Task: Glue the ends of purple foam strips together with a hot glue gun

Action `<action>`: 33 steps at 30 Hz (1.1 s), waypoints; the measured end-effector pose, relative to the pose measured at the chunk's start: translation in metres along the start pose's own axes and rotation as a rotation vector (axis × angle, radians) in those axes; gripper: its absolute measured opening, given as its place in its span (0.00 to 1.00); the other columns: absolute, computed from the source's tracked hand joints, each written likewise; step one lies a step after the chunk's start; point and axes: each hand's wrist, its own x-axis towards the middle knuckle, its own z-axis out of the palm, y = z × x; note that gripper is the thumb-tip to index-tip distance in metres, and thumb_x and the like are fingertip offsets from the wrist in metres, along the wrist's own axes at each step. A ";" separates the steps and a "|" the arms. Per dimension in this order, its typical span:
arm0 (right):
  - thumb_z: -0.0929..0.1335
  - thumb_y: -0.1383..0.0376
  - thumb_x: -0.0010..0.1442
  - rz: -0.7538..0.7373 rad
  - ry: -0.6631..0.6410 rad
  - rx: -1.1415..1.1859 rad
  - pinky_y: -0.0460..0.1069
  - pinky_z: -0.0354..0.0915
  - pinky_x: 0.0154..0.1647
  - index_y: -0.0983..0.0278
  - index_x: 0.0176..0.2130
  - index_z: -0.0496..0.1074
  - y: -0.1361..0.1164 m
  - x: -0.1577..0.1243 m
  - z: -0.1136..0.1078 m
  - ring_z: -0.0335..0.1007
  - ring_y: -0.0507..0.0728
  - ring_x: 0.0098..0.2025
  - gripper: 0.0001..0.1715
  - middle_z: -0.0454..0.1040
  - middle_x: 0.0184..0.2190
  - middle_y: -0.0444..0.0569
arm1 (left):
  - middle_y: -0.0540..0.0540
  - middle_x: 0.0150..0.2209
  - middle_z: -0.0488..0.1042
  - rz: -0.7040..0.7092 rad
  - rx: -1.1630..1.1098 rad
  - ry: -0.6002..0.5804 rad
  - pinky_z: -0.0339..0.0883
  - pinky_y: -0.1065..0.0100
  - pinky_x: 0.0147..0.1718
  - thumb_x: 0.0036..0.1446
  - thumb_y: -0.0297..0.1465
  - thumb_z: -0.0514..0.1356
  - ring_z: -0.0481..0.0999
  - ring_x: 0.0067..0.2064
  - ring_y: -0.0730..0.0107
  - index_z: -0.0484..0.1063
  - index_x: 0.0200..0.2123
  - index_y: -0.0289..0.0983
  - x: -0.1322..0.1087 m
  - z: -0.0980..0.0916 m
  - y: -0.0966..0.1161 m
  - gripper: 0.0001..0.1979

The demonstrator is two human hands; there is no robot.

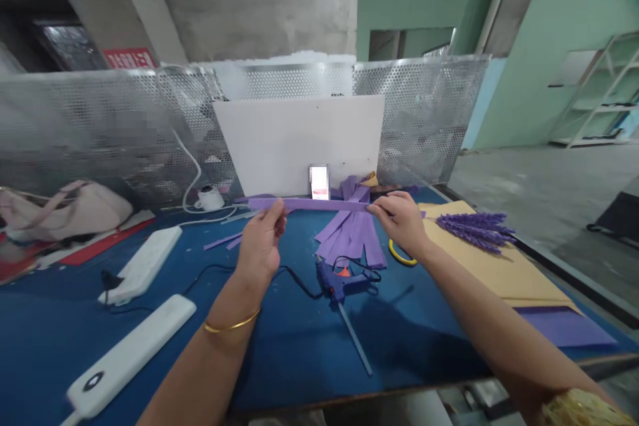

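Note:
A purple paper strip [324,204] is stretched level between my two hands, above the blue table. My left hand [262,239] pinches it near its left end, and a short piece sticks out past the thumb. At the other end, my right hand [402,219] grips the strip between thumb and fingers. Behind and below it lies a fanned pile of purple paper strips [349,233]. A blue hot glue gun [335,281] with a glue stick [355,339] in its back rests on the table nearer to me. Beside my right hand shows a yellow scissors-like handle [401,254], partly hidden.
A phone [319,181] leans against a white board [304,140]. Two white power strips [134,353] lie left with black cords. On the right, a purple lavender-like bunch [474,229] sits on tan paper [479,273]. A pink bag [64,210] stands far left.

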 end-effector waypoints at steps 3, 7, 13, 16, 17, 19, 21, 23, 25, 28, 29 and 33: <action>0.64 0.57 0.69 -0.045 0.073 0.020 0.52 0.61 0.49 0.61 0.28 0.72 -0.020 0.025 -0.007 0.68 0.54 0.27 0.20 0.74 0.22 0.43 | 0.50 0.27 0.77 0.002 -0.015 -0.112 0.63 0.74 0.27 0.31 0.36 0.77 0.72 0.26 0.78 0.76 0.29 0.33 -0.006 0.020 0.007 0.21; 0.64 0.59 0.69 -0.046 0.173 0.015 0.52 0.62 0.48 0.61 0.27 0.70 -0.047 0.041 -0.006 0.68 0.54 0.27 0.20 0.73 0.22 0.44 | 0.48 0.33 0.80 0.015 -0.160 -0.175 0.70 0.73 0.34 0.41 0.36 0.75 0.78 0.32 0.75 0.77 0.33 0.35 -0.011 0.042 0.012 0.17; 0.62 0.62 0.70 -0.046 0.125 0.030 0.52 0.61 0.41 0.60 0.25 0.66 -0.078 0.029 0.006 0.68 0.54 0.25 0.20 0.71 0.21 0.44 | 0.49 0.30 0.79 0.069 -0.189 -0.149 0.70 0.71 0.31 0.41 0.35 0.75 0.78 0.31 0.73 0.78 0.33 0.35 -0.015 0.045 0.014 0.16; 0.63 0.61 0.68 -0.118 -0.147 0.105 0.51 0.60 0.34 0.61 0.24 0.67 -0.081 0.025 -0.003 0.66 0.54 0.24 0.21 0.70 0.19 0.43 | 0.50 0.28 0.78 0.056 -0.154 -0.168 0.69 0.71 0.30 0.39 0.36 0.75 0.75 0.29 0.74 0.79 0.32 0.35 -0.016 0.041 0.013 0.17; 0.65 0.60 0.68 -0.126 -0.253 0.181 0.51 0.60 0.33 0.60 0.25 0.70 -0.080 0.025 -0.007 0.68 0.55 0.25 0.19 0.72 0.20 0.44 | 0.50 0.27 0.78 0.056 -0.122 -0.194 0.68 0.71 0.30 0.39 0.36 0.75 0.75 0.29 0.74 0.79 0.31 0.35 -0.017 0.041 0.013 0.16; 0.65 0.58 0.67 -0.032 -0.328 0.385 0.50 0.63 0.33 0.59 0.34 0.76 -0.074 0.028 -0.017 0.74 0.56 0.31 0.13 0.78 0.27 0.45 | 0.49 0.27 0.78 0.061 -0.040 -0.273 0.67 0.71 0.30 0.40 0.36 0.75 0.73 0.28 0.75 0.79 0.30 0.35 -0.020 0.042 0.011 0.15; 0.67 0.58 0.66 0.161 -0.169 0.543 0.51 0.67 0.37 0.58 0.39 0.78 -0.067 0.032 -0.024 0.76 0.57 0.35 0.11 0.81 0.34 0.46 | 0.49 0.26 0.77 0.069 0.029 -0.358 0.66 0.71 0.31 0.42 0.37 0.73 0.72 0.28 0.75 0.80 0.30 0.35 -0.025 0.044 0.009 0.13; 0.69 0.58 0.63 0.328 0.032 0.622 0.53 0.69 0.40 0.59 0.38 0.79 -0.061 0.035 -0.025 0.76 0.57 0.36 0.09 0.81 0.34 0.47 | 0.49 0.25 0.76 0.079 0.084 -0.417 0.65 0.70 0.30 0.44 0.37 0.72 0.70 0.27 0.74 0.80 0.29 0.35 -0.030 0.047 0.007 0.12; 0.72 0.59 0.59 0.427 0.104 0.707 0.53 0.69 0.40 0.59 0.36 0.79 -0.059 0.037 -0.021 0.75 0.57 0.36 0.07 0.80 0.33 0.47 | 0.49 0.23 0.75 0.100 0.138 -0.438 0.63 0.70 0.29 0.45 0.36 0.72 0.69 0.26 0.74 0.80 0.28 0.35 -0.034 0.049 0.004 0.10; 0.74 0.58 0.55 0.517 0.052 0.909 0.52 0.70 0.37 0.60 0.34 0.79 -0.064 0.037 -0.011 0.74 0.56 0.34 0.08 0.79 0.30 0.46 | 0.49 0.23 0.75 0.129 0.221 -0.456 0.63 0.69 0.28 0.47 0.35 0.70 0.68 0.26 0.74 0.80 0.27 0.36 -0.038 0.052 0.002 0.08; 0.75 0.58 0.54 0.540 0.040 0.969 0.51 0.71 0.36 0.60 0.33 0.79 -0.066 0.036 -0.008 0.73 0.55 0.33 0.08 0.79 0.29 0.46 | 0.49 0.23 0.75 0.132 0.242 -0.467 0.63 0.69 0.28 0.48 0.35 0.69 0.68 0.26 0.73 0.80 0.27 0.36 -0.039 0.052 0.001 0.08; 0.76 0.59 0.51 0.602 0.075 1.057 0.49 0.69 0.32 0.61 0.29 0.76 -0.073 0.036 -0.001 0.71 0.53 0.29 0.09 0.76 0.25 0.43 | 0.49 0.23 0.75 0.144 0.300 -0.524 0.63 0.69 0.27 0.50 0.34 0.68 0.69 0.26 0.73 0.80 0.27 0.37 -0.040 0.053 -0.001 0.06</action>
